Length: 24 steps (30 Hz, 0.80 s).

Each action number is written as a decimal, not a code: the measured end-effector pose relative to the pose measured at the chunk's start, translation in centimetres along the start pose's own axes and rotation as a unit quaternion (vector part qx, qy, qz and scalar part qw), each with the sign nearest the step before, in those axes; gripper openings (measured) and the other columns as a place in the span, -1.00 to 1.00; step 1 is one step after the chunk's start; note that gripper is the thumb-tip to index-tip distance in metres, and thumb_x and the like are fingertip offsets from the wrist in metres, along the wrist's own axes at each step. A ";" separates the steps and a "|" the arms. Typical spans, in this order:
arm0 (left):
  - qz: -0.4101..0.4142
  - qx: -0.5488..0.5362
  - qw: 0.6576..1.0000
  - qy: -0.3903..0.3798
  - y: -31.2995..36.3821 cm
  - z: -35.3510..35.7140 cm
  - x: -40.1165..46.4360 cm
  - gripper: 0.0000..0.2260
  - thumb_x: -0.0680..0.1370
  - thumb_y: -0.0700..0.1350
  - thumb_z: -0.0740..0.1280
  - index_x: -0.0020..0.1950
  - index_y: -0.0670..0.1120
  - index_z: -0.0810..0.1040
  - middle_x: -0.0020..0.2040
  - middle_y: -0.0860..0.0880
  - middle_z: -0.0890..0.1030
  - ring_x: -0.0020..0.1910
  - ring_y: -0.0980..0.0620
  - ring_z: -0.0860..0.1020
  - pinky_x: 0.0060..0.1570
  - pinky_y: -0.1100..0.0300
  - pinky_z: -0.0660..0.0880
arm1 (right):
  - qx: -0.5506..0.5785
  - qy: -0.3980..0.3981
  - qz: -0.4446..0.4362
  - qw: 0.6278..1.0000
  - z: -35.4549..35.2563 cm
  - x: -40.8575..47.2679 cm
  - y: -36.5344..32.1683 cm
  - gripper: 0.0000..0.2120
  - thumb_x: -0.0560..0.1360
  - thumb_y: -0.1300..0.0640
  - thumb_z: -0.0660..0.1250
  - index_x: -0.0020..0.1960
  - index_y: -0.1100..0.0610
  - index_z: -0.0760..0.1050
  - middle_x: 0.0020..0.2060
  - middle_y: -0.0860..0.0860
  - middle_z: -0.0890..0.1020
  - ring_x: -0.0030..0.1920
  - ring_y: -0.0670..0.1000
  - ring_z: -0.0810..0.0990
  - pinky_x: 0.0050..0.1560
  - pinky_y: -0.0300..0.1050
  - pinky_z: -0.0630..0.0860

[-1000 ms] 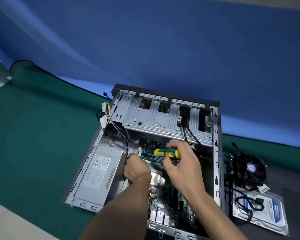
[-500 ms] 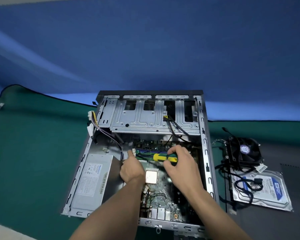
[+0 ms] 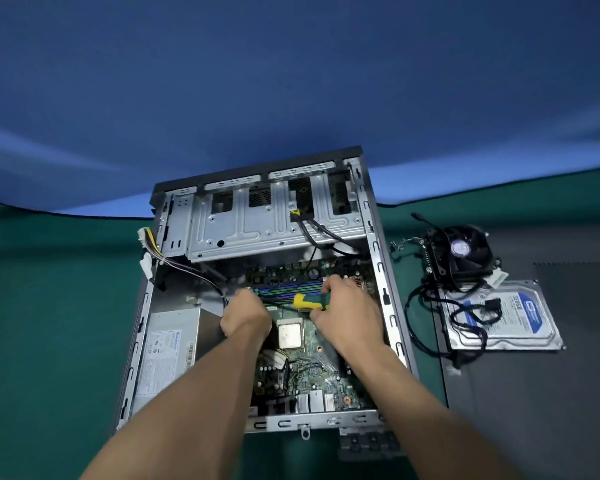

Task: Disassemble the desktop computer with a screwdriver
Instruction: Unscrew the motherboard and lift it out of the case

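Item: desktop computer (image 3: 201, 237), lying open on its side at the middle of the tabletop (image 3: 49, 306), drive cage at the far end, power supply (image 3: 167, 348) at the near left.

Screwdriver (image 3: 309, 301): we are holding its green and yellow handle crosswise over the memory slots (image 3: 288, 287). Our right hand (image 3: 347, 317) is wrapping it, grip clenched on the handle. Our left hand (image 3: 245, 315) is resting at the left end of the slots; its fingers are curling under, and we cannot tell whether that grip is grasping anything.

Hazards, as we are judging them: the tip, hidden by the hands, could be slipping off and scoring the motherboard (image 3: 302, 372); the bare processor (image 3: 289, 335) is lying just near of both hands and could be knocked; the loose wire bundle (image 3: 187, 268) at far left could be snagging a wrist.

Already out: cooler fan (image 3: 465, 251) and hard drive (image 3: 506, 317), sitting right of the case with cables across them.

Surface: green mat, dark grey mat (image 3: 551, 410) at the right. Room: blue backdrop (image 3: 291, 81) behind.
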<state>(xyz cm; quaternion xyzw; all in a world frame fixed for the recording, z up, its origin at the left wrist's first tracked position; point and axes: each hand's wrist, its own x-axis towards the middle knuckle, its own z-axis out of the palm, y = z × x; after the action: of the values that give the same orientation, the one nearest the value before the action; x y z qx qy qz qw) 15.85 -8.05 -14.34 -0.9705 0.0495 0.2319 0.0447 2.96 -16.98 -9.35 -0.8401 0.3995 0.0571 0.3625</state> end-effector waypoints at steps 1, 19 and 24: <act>0.007 0.012 1.000 -0.004 0.1 -0.1 0.1 -0.72 0.52 -0.32 0.22 0.23 -0.24 0.47 0.16 -0.18 0.58 0.14 -0.16 0.56 0.02 0.05 0.49 | -0.020 -0.018 0.004 1.000 0.2 -0.1 0.2 -0.67 0.46 0.10 0.37 0.19 0.12 0.44 0.10 0.04 0.53 0.06 0.06 0.53 0.12 -0.08 0.42; 0.073 0.079 0.994 0.037 -0.5 -0.1 -0.8 -0.70 0.55 -0.31 0.18 0.29 -0.24 0.36 0.24 -0.26 0.43 0.10 -0.16 0.56 0.04 0.08 0.49 | -0.085 -0.099 0.044 0.990 1.4 0.0 0.2 -0.71 0.46 0.21 0.37 0.16 0.23 0.49 0.24 0.16 0.41 0.21 0.16 0.44 0.27 0.06 0.41; 0.100 0.115 0.988 0.041 -0.5 -0.5 -0.6 -0.71 0.52 -0.38 0.22 0.23 -0.27 0.46 0.26 -0.23 0.33 0.02 -0.17 0.59 -0.02 0.10 0.50 | -0.074 -0.104 0.052 0.990 1.4 -0.2 0.2 -0.77 0.45 0.22 0.38 0.10 0.22 0.50 0.22 0.14 0.43 0.18 0.15 0.46 0.26 0.06 0.42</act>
<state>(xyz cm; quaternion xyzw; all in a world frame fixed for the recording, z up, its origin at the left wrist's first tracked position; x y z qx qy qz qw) 15.58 -7.61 -13.58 -0.9577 0.1744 0.1882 0.1303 2.95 -16.01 -10.39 -0.8323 0.3977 0.1923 0.3349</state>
